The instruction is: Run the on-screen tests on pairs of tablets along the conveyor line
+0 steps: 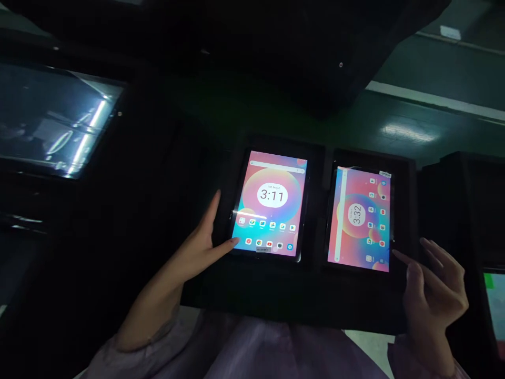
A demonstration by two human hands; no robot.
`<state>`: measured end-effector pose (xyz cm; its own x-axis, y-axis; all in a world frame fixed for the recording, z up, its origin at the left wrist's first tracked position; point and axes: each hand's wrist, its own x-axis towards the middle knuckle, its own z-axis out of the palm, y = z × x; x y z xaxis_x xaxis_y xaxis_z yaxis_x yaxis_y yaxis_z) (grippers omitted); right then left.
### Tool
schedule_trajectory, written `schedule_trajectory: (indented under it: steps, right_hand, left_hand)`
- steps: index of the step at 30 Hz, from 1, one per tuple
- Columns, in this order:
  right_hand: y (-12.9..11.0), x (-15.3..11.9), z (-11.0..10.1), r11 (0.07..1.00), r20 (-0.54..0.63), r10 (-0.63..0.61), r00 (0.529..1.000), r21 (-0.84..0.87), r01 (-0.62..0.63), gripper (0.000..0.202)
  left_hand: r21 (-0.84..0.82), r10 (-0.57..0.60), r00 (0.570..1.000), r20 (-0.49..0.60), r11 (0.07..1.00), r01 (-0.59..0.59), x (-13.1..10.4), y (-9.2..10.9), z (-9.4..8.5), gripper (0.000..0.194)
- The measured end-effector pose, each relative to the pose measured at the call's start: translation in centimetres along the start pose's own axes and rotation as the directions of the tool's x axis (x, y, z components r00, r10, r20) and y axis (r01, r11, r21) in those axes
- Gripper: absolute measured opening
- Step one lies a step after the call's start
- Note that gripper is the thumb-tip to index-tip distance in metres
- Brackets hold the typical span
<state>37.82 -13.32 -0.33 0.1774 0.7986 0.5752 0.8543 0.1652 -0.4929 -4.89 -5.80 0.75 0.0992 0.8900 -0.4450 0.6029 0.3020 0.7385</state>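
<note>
Resting at the near left corner of the left tablet (270,204), the left hand (201,245) lies open and flat, its thumb tip touching the lower left edge of the lit screen and its other fingers stretched along the tablet's left side; it grips nothing. That tablet stands upright in portrait, showing a pink and blue home screen with a clock reading 3:11 and rows of app icons. Just to its right, apart from it by a dark divider, lies the right tablet (360,218), whose screen content is turned sideways and reads 3:32. Both sit in a dark tray (292,295) near the person. The right hand (432,287) is loosely curled and holds nothing, its index fingertip pointing at the near right corner of the right tablet, touching or just short of it. Pale sleeves (252,350) cover the forearms. Far left, a dark glossy screen (55,121) reflects ceiling lights.
</note>
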Motion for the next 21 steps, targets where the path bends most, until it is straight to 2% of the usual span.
schedule_trajectory:
  steps: [8, 16, 19, 21]
  right_hand:
    - [-0.3, 0.2, -0.2, 1.0, 0.044, 0.0, 0.999, -0.031, 0.001, 0.02]
    - [-0.3, 0.7, 0.6, 0.999, 0.051, -0.007, 0.999, -0.039, 0.009, 0.017]
    - [-0.5, 1.0, 1.3, 0.999, 0.063, -0.023, 0.998, -0.026, 0.025, 0.018]
    - [-0.6, 1.3, 1.5, 0.998, 0.069, -0.049, 0.996, -0.031, 0.052, 0.018]
  left_hand:
    - [-0.096, -0.012, 0.998, -0.059, 0.995, 0.007, 0.6, -1.3, 0.2, 0.111]
    - [-0.099, -0.012, 0.999, -0.05, 0.995, 0.007, 0.5, -1.2, 0.2, 0.114]
    - [-0.065, -0.029, 0.998, -0.048, 0.998, 0.026, 0.3, -1.1, 0.2, 0.111]
    - [-0.084, -0.049, 0.995, -0.086, 0.996, 0.042, 0.3, -0.4, 0.4, 0.104]
